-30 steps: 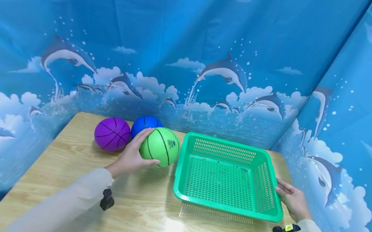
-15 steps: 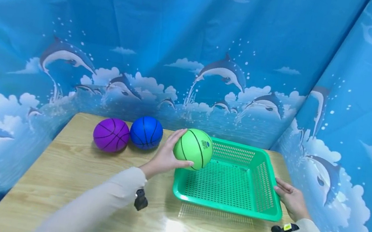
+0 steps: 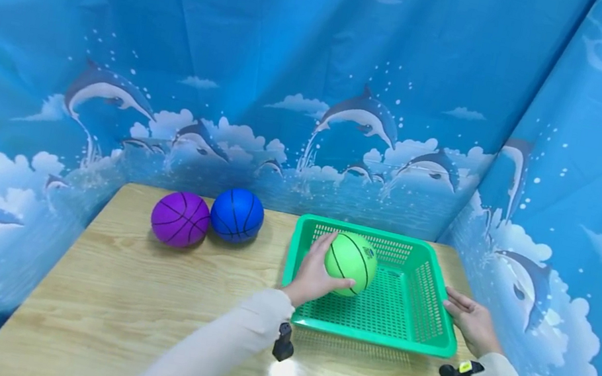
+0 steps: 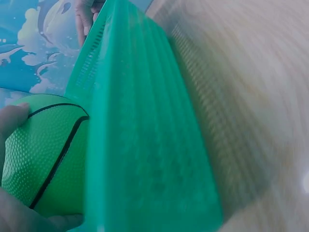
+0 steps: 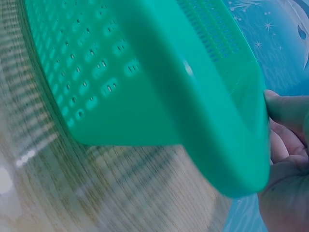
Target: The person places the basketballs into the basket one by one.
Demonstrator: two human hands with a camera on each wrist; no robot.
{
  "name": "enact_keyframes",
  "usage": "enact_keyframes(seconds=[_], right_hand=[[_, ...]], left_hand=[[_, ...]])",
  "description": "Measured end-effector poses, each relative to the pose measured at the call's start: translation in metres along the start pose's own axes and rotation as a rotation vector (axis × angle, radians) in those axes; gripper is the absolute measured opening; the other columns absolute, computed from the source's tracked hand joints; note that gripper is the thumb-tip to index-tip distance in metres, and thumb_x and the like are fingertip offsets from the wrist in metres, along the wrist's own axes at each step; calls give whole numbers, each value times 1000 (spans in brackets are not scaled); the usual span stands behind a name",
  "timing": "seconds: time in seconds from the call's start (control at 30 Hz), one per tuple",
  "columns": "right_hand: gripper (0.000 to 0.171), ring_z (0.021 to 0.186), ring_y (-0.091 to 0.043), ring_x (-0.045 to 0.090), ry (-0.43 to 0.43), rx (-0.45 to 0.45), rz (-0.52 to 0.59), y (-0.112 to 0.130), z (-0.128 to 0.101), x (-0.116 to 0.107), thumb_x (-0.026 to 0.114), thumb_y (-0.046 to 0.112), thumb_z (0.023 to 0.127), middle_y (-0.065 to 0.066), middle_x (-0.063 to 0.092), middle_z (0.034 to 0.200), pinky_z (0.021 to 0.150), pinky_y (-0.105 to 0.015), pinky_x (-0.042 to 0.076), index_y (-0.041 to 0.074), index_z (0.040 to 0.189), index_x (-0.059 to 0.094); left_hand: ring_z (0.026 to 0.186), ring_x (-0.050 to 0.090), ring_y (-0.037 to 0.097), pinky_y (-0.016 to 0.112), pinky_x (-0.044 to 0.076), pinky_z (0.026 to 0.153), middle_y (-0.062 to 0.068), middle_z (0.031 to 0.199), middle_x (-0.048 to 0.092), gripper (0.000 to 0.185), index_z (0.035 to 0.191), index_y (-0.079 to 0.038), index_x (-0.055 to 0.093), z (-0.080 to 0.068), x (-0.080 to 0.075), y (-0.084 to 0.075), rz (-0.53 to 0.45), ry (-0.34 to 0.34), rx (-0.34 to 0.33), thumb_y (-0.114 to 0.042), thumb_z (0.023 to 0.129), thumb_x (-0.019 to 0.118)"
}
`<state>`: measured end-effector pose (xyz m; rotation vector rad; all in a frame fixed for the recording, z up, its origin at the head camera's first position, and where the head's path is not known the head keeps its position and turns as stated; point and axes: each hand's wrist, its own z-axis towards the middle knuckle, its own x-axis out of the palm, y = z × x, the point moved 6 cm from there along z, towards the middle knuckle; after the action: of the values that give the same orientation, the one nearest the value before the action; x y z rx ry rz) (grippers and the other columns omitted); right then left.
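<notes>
Left hand (image 3: 313, 276) grips green ball (image 3: 351, 264) inside basket (image 3: 419, 343); logo faces up-right.

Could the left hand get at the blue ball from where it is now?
Probably yes, once free: the left hand grips the green ball inside the basket. The blue ball sits uncovered on the table beside the purple ball, nothing between.
</notes>
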<state>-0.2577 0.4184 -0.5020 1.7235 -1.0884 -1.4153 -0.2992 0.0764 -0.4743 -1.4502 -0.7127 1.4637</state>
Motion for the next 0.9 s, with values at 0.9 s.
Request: enact_keyframes(seconds=[0.9], right_hand=[[60,106,3,55,-12,11,-11,0,0,0,49,31,101,-26,32,149,97,-36,49,2,149,29]], left_hand=[[137,32,38,54,35,107,17,154,25,106,153,-15,24,-4,46,17,-27,-101,-93,-32,70,86]])
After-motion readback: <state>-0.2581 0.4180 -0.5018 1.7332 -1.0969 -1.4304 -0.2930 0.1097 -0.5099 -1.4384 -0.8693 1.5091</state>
